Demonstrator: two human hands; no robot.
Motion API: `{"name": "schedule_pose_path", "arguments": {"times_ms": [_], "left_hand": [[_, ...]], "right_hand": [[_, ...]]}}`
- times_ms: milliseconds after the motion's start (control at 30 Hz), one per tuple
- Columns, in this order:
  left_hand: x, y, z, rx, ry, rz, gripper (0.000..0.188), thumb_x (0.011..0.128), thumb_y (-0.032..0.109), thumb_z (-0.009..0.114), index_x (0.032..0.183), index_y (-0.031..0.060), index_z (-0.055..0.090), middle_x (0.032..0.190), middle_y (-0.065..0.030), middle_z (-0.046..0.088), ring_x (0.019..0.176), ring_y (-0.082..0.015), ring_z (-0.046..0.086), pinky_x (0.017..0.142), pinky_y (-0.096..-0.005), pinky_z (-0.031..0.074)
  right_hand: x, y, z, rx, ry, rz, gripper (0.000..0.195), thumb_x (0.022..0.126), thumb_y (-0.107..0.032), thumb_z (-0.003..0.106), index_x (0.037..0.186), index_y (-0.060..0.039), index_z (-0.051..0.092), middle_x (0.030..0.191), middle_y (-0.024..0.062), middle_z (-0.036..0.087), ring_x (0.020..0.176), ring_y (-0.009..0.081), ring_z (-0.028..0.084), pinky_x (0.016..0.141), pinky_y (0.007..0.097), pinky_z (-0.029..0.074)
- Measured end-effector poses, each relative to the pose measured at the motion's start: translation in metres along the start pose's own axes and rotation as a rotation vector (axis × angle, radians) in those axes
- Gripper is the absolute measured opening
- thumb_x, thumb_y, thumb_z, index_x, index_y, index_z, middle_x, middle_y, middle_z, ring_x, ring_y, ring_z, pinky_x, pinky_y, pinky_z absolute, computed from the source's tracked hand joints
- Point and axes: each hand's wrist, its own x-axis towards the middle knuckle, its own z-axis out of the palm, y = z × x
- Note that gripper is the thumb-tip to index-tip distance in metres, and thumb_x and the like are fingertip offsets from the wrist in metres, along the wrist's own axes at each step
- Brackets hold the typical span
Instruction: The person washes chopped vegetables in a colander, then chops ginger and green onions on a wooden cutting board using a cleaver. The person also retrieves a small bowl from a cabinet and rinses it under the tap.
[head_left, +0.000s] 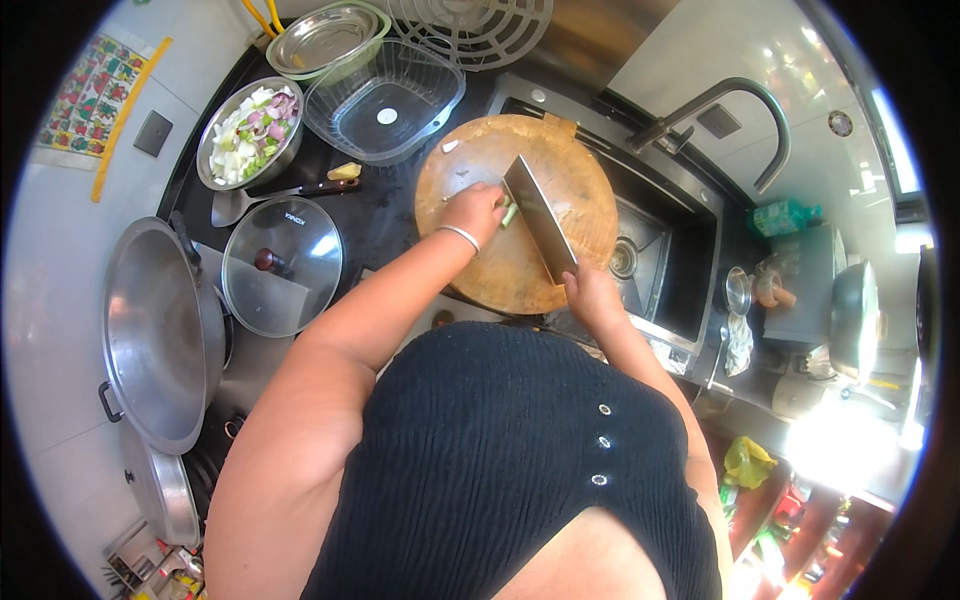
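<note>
A round wooden chopping board (480, 277) lies in front of me, partly over the sink. My right hand (594, 296) grips a cleaver (541, 221) by its handle, and the broad blade stands on edge over the board. Just left of the blade, my left hand (481, 214) holds a short piece of green vegetable stalk (509, 215) with curled fingers. How much of the stalk is inside the fingers is hidden. A small white scrap (450, 146) lies near the board's upper left edge.
Behind the board's left side are a clear plastic container (337, 112) and a metal bowl of chopped vegetables (253, 139). A spatula (232, 206), glass lid (307, 255) and wok (154, 337) sit left. The sink (690, 262) and curved faucet (776, 127) are right.
</note>
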Motion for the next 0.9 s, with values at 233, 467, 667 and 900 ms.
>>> {"name": "schedule_pose_path", "arguments": {"times_ms": [233, 467, 667, 900], "left_hand": [[-0.006, 0.003, 0.003, 0.011, 0.010, 0.128, 0.017, 0.066, 0.011, 0.072, 0.076, 0.0049, 0.060, 0.082, -0.0116, 0.058, 0.081, -0.0306, 0.057, 0.073, -0.0384, 0.047], [-0.001, -0.005, 0.009, -0.015, 0.018, 0.258, 0.011, 0.065, 0.008, 0.071, 0.072, 0.0049, 0.062, 0.083, -0.0108, 0.059, 0.083, -0.0289, 0.057, 0.075, -0.0372, 0.047], [0.002, 0.004, 0.005, 0.039, -0.005, 0.230, 0.008, 0.068, 0.009, 0.067, 0.076, 0.0071, 0.066, 0.082, -0.0097, 0.060, 0.082, -0.0282, 0.058, 0.074, -0.0368, 0.048], [0.003, -0.003, 0.011, 0.087, -0.040, 0.283, 0.005, 0.069, 0.008, 0.065, 0.074, 0.0067, 0.065, 0.078, -0.0081, 0.060, 0.080, -0.0274, 0.058, 0.072, -0.0363, 0.048]], "right_hand": [[-0.001, -0.005, -0.008, 0.023, 0.007, -0.019, 0.022, 0.086, -0.017, 0.051, 0.094, 0.0026, 0.050, 0.075, 0.0284, 0.060, 0.074, 0.0447, 0.059, 0.068, 0.0510, 0.047], [0.006, -0.028, -0.028, -0.003, -0.010, -0.035, 0.018, 0.086, -0.016, 0.049, 0.090, 0.0015, 0.049, 0.074, 0.0281, 0.060, 0.074, 0.0440, 0.059, 0.068, 0.0505, 0.047], [0.022, -0.024, -0.024, -0.123, -0.116, -0.038, 0.017, 0.086, -0.015, 0.048, 0.087, 0.0013, 0.051, 0.073, 0.0277, 0.060, 0.072, 0.0425, 0.060, 0.067, 0.0493, 0.047], [0.048, -0.023, -0.014, -0.066, -0.147, -0.080, 0.018, 0.086, -0.016, 0.049, 0.086, 0.0022, 0.052, 0.072, 0.0269, 0.060, 0.072, 0.0429, 0.060, 0.066, 0.0483, 0.048]]}}
